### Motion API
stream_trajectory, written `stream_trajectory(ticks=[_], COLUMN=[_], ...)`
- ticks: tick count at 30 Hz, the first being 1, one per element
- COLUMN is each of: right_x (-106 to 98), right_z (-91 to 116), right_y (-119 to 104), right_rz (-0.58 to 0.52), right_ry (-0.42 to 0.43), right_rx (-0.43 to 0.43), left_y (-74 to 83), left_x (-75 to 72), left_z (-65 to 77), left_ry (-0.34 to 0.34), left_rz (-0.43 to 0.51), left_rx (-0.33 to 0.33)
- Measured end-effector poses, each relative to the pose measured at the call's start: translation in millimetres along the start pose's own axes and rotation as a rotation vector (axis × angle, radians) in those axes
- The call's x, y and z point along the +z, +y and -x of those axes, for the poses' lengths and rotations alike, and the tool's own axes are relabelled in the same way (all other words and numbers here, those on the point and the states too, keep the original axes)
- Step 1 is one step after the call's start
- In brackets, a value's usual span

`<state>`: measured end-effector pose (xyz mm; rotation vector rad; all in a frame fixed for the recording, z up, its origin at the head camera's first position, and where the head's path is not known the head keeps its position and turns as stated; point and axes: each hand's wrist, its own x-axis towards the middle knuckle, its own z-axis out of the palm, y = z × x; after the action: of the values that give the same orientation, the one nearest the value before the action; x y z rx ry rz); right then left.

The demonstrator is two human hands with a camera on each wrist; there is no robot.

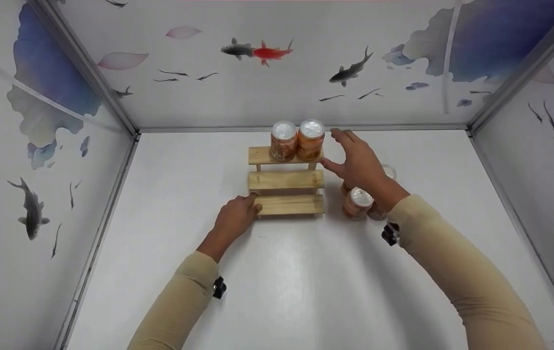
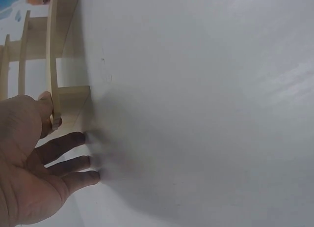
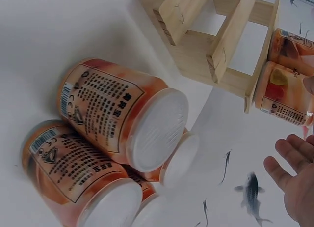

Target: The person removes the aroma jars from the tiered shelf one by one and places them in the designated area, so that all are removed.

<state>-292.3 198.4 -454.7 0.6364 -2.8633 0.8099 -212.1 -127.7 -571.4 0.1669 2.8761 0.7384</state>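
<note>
A three-tier wooden shelf (image 1: 286,180) stands at the back of the table. My left hand (image 1: 236,216) pinches the left end of its lowest board between thumb and index finger; the other fingers (image 2: 73,165) extend below. On the top board, two orange-labelled jars with clear lids stand side by side, a left jar (image 1: 283,143) and a right jar (image 1: 311,141). Close to the right jar, my right hand (image 1: 362,163) is spread with nothing gripped. Whether its thumb touches that jar, I cannot tell.
Several more jars (image 3: 115,114) of the same kind stand in a cluster right of the shelf, partly hidden under my right forearm in the head view. White panels with painted fish (image 1: 349,70) wall the table at the back and both sides.
</note>
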Motion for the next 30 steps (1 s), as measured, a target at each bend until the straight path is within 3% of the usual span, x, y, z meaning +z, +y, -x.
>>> stream_trajectory(ticks=[11, 18, 30], right_x=[5, 12, 27], right_z=[-21, -28, -36], right_y=[-15, -15, -16], right_rz=[-0.013, -0.024, -0.085], right_ry=[-0.009, 0.015, 0.043], right_rx=[0.005, -0.021, 0.007], left_y=[-0.7, -1.1, -1.5], left_x=[-0.4, 0.4, -0.6], left_z=[-0.3, -1.0, 0.6], left_ry=[0.020, 0.024, 0.014], left_rz=[0.024, 0.009, 0.035], left_rx=[0.011, 0.026, 0.022])
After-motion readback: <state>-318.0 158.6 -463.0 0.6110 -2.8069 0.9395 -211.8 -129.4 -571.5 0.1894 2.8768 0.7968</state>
